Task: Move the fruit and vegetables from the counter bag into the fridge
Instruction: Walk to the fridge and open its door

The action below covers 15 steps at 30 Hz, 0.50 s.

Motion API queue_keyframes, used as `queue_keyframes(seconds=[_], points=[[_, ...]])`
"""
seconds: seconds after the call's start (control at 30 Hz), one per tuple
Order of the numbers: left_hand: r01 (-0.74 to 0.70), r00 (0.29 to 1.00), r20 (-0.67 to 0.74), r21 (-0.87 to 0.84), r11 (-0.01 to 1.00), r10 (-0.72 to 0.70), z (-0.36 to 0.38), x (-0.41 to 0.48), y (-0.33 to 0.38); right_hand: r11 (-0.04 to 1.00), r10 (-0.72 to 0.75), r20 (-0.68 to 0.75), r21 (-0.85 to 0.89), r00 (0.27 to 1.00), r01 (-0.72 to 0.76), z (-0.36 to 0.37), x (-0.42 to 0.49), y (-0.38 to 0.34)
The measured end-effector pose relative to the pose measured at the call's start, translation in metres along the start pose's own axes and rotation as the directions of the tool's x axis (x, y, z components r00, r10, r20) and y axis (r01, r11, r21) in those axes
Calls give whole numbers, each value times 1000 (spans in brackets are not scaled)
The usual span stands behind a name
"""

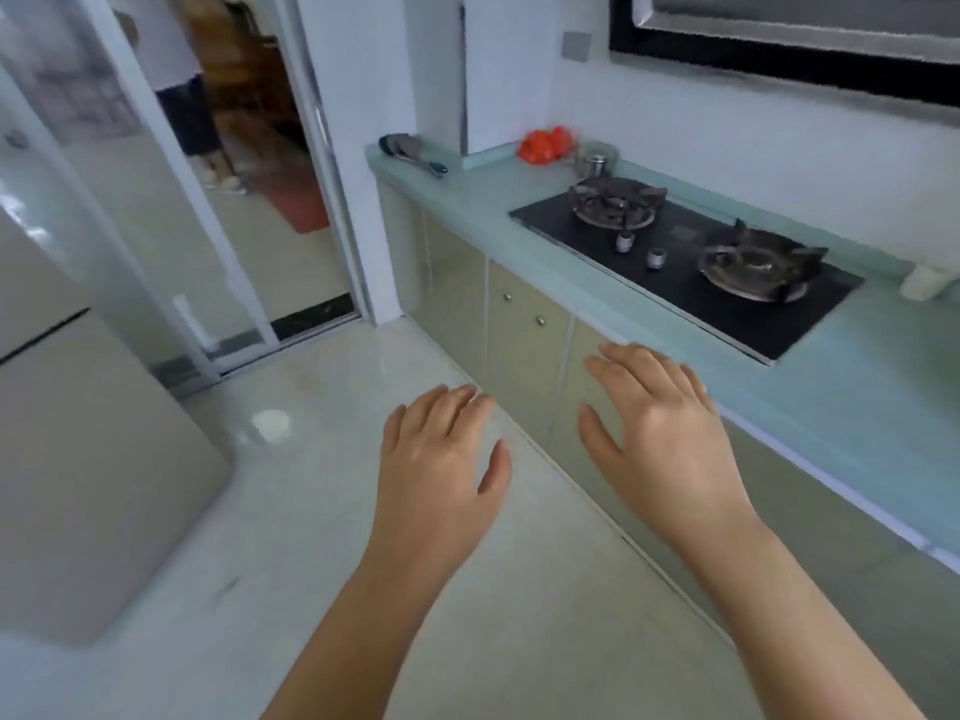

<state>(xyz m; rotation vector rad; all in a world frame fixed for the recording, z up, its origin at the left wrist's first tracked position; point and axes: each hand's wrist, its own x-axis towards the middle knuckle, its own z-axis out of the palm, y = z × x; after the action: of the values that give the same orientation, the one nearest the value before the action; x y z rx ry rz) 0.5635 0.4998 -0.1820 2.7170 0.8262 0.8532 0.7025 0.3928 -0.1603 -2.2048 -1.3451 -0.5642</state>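
A red bag sits at the far back corner of the pale green counter, against the wall; its contents are hidden. The beige fridge stands at the left with its doors closed. My left hand is held out over the floor, palm down, fingers apart, holding nothing. My right hand hovers in front of the counter's front edge, also open and empty. Both hands are far short of the bag.
A black two-burner gas hob is set into the counter. A metal shaker stands beside the bag, and utensils lie at the counter's left end. A person stands beyond the sliding glass door. Cabinet doors line the right.
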Motion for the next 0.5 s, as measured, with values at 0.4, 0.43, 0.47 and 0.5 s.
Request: queue_keyframes(seconds=[0.4,0.43,0.47,0.5], points=[[459,885,-179,186,869,-429,-80,-70,-113,879,-382,18,316,924,357,75,47,-152],[484,871,-199,194,853,-449,-88,-77,-124,862,-408,16,336,913,379,81,49,-169],[505,858,-220,204,839,-463,-97,-85,-135,847,-429,15,354,903,397,87,50,-186],[523,847,-242,216,825,-473,-105,-92,-148,834,-447,15,368,895,410,93,52,-204]])
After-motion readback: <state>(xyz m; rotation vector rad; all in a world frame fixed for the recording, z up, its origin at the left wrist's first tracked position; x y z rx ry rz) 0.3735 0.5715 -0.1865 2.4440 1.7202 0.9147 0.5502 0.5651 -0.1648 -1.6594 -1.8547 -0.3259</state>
